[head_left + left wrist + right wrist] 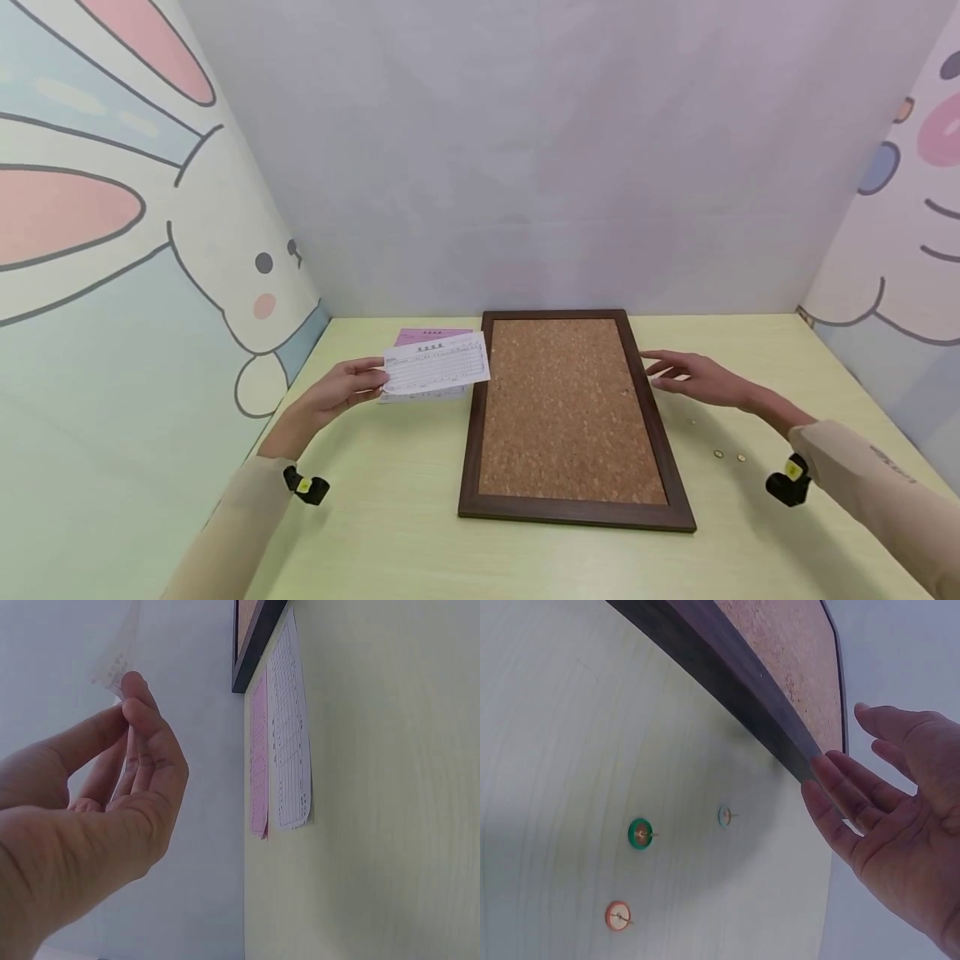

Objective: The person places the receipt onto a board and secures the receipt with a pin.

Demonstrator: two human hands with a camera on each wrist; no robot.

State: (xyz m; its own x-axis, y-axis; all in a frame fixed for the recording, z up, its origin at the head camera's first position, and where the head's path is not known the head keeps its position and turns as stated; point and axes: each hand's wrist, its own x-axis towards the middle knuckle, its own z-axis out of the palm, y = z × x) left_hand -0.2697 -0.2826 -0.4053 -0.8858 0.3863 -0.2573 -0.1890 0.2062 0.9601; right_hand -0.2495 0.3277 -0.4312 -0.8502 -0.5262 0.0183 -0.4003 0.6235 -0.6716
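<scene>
My left hand (347, 388) pinches the left end of a white printed paper form (441, 363) between thumb and fingers. The form is raised above the table and its right end overlaps the board's left edge in the head view. A cork board (566, 417) with a dark brown wooden frame lies on the table between my hands. My right hand (697, 379) is beside the frame's right side, fingers loosely bent and holding nothing. Nearby on the table lie a green thumbtack (640, 834), an orange thumbtack (618, 916) and a pale blue thumbtack (725, 816), points up.
Behind the held form, a pink printed form (259, 750) and another white form (289, 727) lie on the pale wooden table (360, 517). A plain wall (555, 167) stands at the back, with cartoon-printed walls on both sides.
</scene>
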